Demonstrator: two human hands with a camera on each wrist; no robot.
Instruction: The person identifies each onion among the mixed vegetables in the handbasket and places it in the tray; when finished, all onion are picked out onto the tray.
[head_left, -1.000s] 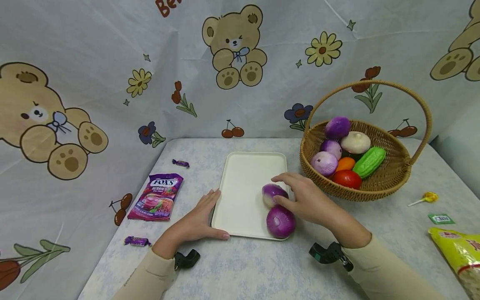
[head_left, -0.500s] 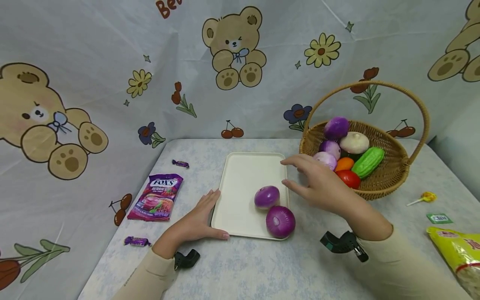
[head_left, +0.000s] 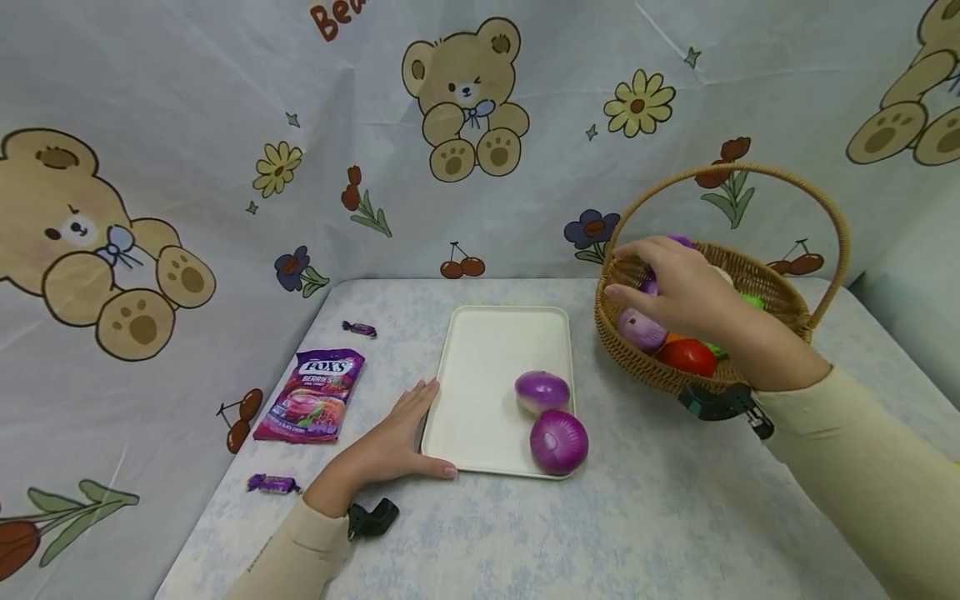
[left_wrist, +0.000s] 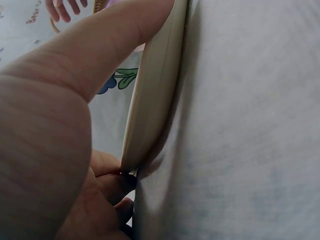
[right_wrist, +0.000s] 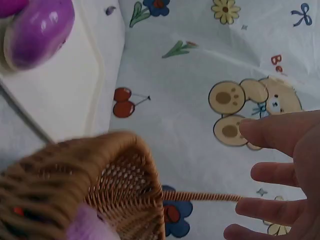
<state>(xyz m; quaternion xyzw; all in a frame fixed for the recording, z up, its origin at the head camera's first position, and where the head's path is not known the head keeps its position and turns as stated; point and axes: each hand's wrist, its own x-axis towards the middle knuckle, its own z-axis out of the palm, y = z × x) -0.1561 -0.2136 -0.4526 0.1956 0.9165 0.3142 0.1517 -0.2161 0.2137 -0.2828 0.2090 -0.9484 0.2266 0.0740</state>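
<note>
My left hand (head_left: 390,446) rests at the near left corner of a white tray (head_left: 487,342), its spread fingers and thumb touching the rim. In the left wrist view the thumb lies along the tray's side wall (left_wrist: 155,95). Two purple onions sit at the tray's right side: a round one (head_left: 558,442) at the near corner and a paler-based one (head_left: 542,392) just behind it. Over the wicker basket (head_left: 637,362) hovers my right hand (head_left: 686,287), fingers extended and holding nothing. Beneath it show a pale purple onion (head_left: 641,330) and a red tomato (head_left: 688,356); the hand partly hides other vegetables.
The basket's tall handle (head_left: 828,208) arches above the right hand. On the left lie a purple candy bag (head_left: 311,396) and two wrapped candies, one far (head_left: 360,329) and one near (head_left: 272,483). A bear-printed cloth (head_left: 487,225) hangs behind the table.
My right hand has let go of the paler-based onion on the tray and moved right and away to above the basket. My left hand has stayed at the tray.
</note>
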